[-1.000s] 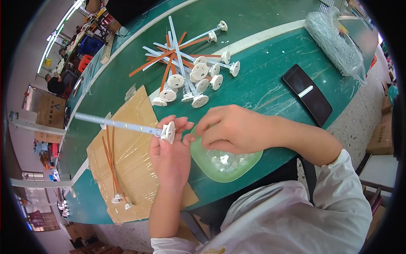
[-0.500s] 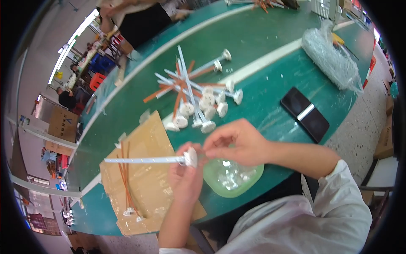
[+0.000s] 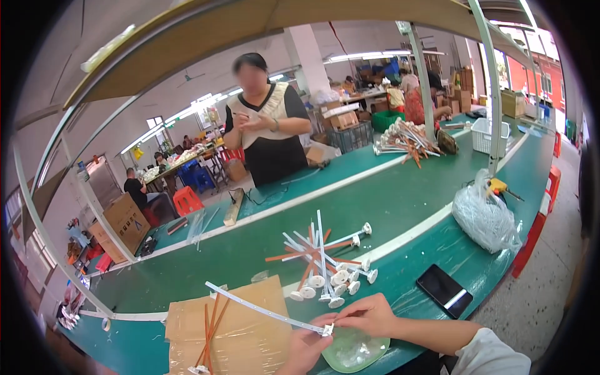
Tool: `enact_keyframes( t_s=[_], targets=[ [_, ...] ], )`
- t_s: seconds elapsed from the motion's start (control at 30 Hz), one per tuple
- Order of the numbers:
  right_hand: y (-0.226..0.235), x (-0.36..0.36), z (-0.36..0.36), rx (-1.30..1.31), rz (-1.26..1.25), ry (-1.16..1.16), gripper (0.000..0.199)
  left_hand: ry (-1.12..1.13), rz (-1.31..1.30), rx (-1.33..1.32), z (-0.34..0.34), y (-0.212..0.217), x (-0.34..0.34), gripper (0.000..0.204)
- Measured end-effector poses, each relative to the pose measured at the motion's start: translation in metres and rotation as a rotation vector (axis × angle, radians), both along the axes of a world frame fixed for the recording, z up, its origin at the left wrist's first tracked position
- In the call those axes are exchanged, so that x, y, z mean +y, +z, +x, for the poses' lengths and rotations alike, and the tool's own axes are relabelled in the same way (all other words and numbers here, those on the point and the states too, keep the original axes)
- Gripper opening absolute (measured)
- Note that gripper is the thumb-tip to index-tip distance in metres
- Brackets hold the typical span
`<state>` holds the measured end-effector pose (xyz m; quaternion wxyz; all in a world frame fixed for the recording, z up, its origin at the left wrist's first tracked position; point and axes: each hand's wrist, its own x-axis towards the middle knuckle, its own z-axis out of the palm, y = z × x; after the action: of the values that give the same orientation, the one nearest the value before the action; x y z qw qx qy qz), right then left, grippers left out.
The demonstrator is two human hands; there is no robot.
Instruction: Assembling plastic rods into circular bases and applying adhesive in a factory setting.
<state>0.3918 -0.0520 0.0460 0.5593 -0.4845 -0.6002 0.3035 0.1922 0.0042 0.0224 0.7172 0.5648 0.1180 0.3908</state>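
Note:
My left hand [image 3: 304,347] grips the near end of a long white plastic rod [image 3: 262,309] that slants up to the left over a sheet of brown cardboard [image 3: 240,331]. My right hand [image 3: 370,314] pinches a small white piece at the rod's near end. Just below both hands sits a pale green dish [image 3: 357,351] with small white parts in it. A pile of white rods with round caps and several orange sticks [image 3: 328,265] lies beyond my hands on the green table [image 3: 400,200].
A black phone [image 3: 444,290] lies to the right, a clear bag of parts [image 3: 486,215] further right. Orange sticks [image 3: 209,331] rest on the cardboard. A person in a black top [image 3: 265,134] stands across the table. More rods [image 3: 406,137] and a white basket [image 3: 486,134] sit far right.
The view has tilted up from the table to the room. My hands and the rod now sit at the lower edge, and the rod still spans both hands.

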Motion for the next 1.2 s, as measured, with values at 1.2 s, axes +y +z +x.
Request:
enact_keyframes(
  t_s=[1.2],
  targets=[
    [-0.005, -0.002, -0.009, 0.037, 0.006, -0.044, 0.013, 0.033, -0.019, 0.025, 0.002, 0.007, 0.0, 0.04]
  ],
)
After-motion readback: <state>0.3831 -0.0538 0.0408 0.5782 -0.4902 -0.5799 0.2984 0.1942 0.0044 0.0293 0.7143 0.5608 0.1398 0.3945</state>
